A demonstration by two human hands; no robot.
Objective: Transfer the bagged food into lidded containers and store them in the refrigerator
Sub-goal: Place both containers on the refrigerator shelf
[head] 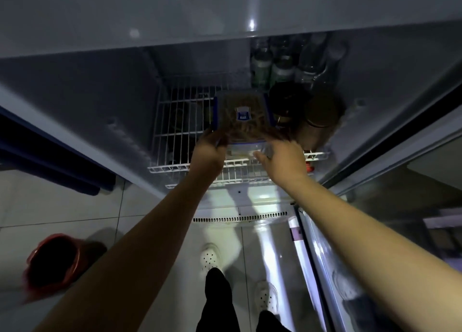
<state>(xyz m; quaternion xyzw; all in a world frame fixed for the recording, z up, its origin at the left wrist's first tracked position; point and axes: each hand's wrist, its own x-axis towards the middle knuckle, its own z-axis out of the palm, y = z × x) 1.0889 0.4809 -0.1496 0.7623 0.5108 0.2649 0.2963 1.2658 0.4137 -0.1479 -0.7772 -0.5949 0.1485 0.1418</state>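
Note:
A clear lidded container (241,112) with blue clips and a blue label, filled with brown food, sits over the white wire shelf (180,132) inside the open refrigerator. My left hand (210,149) grips its near left corner. My right hand (282,156) holds the near right side, fingers curled round the container's front wall. Whether the container rests fully on the shelf is hard to tell in the dim light.
Dark round pots (317,112) stand right of the container, bottles (282,69) behind it. The glass fridge door (375,231) stands open at right. A red bucket (52,264) is on the tiled floor at left. My white shoes (211,256) are below.

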